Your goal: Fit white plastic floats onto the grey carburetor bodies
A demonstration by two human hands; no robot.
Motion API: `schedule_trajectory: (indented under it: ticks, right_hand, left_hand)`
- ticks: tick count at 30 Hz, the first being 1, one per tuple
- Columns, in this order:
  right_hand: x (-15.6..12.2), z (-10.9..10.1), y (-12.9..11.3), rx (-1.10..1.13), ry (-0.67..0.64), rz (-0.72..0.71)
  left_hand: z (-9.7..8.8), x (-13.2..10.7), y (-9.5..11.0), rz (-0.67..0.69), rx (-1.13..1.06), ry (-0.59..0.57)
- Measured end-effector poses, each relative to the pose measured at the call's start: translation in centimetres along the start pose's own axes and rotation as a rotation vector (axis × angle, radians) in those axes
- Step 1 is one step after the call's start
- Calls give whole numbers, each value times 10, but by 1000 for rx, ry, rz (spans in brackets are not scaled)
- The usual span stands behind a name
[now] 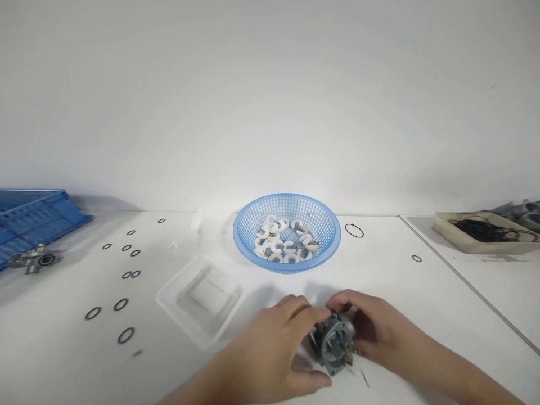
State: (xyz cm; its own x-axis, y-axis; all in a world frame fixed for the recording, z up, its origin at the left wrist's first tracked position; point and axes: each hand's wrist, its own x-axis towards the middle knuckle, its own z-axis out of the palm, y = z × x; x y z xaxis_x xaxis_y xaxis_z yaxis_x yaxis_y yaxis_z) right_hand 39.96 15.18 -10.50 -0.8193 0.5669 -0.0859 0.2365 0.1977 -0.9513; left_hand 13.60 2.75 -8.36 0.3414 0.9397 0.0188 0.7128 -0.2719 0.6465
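Observation:
A small grey metal carburetor body point(335, 344) rests low on the white table point(379, 270), near its front edge. My left hand point(274, 349) curls around its left side, thumb below and fingers over the top. My right hand point(373, 326) grips its right side, fingertips meeting the left fingers at the top. Behind them stands a round blue plastic basket point(253, 222) holding several white curved float parts point(284, 241).
A clear shallow plastic tray point(169, 295) lies left of my hands. Several black O-rings point(125, 336) are scattered at left; a larger ring point(354, 230) lies right of the basket. A blue crate point(34, 216) and another carburetor point(36, 260) sit far left; a beige tray of rubber rings point(447, 228) far right.

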Motion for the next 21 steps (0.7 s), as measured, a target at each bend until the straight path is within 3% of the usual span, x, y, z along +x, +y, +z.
schedule_trajectory:
  ticks: [10, 17, 19, 21]
  right_hand:
    - [2, -10, -1, -171, 25, 24]
    - [-19, -28, -13, -347, 262, 98]
    - [-42, -18, -14, -411, 353, 99]
    - [-69, 8, -12, -463, 465, 50]
  left_hand:
    - [6, 9, -3, -15, 51, 78]
    - [4, 9, 7, -57, 169, 103]
    - [3, 9, 10, -72, 180, 115]
    - [1, 10, 11, -79, 192, 129]
